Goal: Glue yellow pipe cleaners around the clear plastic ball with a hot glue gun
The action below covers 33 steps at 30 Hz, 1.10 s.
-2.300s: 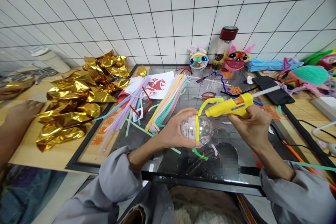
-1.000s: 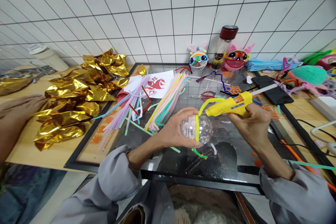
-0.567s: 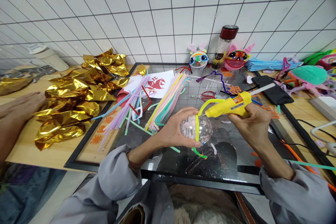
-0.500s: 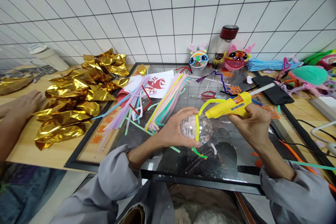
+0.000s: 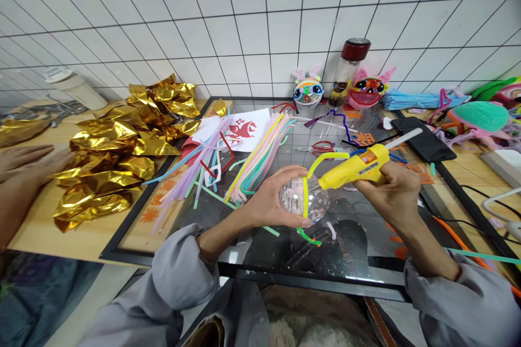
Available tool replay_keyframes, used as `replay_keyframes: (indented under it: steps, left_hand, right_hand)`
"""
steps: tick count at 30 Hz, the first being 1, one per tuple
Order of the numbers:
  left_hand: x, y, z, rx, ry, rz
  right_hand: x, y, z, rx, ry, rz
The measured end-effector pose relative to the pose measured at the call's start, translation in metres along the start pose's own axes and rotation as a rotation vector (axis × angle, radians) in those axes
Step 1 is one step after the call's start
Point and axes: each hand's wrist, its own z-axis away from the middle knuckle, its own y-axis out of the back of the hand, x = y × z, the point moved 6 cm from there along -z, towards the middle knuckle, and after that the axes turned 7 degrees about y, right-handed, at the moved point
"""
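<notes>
My left hand (image 5: 268,200) is closed round a clear plastic ball (image 5: 316,200), held above the glass tabletop. A yellow pipe cleaner (image 5: 306,198) runs down the front of the ball, and its loose end arches up and to the right. In my right hand (image 5: 393,190) is a yellow hot glue gun (image 5: 354,167) with a white glue stick (image 5: 405,138) poking out of its back. The gun's nozzle points at the ball's upper right side, close to the pipe cleaner; whether it touches I cannot tell.
Pipe cleaner bundles (image 5: 260,160) and red-handled scissors (image 5: 322,147) lie behind the ball. Crumpled gold foil (image 5: 109,146) covers the left, beside another person's hands (image 5: 30,165). A glass bottle (image 5: 344,73), decorated balls (image 5: 308,90) and a black phone (image 5: 423,138) stand or lie further back.
My right hand has tilted the glue gun slightly and brought its nozzle a little lower against the ball's side. My left hand and the ball have hardly moved. The other person's hands shifted.
</notes>
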Motion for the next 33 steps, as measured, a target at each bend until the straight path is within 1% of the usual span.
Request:
replay_keyframes:
  steps: [5,12,22,33]
  left_hand:
    - [-0.0003,-0.0013,0.0000,-0.011,-0.002,-0.012]
    - [0.0008,-0.0025,0.0005,-0.020,-0.003,-0.021]
    - [0.0033,-0.0031,0.0007,-0.020,-0.022,-0.014]
    - [0.0024,-0.0034,0.0003,-0.027,-0.014,-0.014]
  right_hand:
    - [0.0044,0.0003,-0.0014,0.023,-0.084,0.005]
    - [0.0093,-0.0020,0.0024,0.016,-0.123,0.041]
    - [0.0081,-0.0007,-0.0007,0.043,-0.127,0.020]
    - [0.0105,-0.0013,-0.0002,0.013,-0.143,0.008]
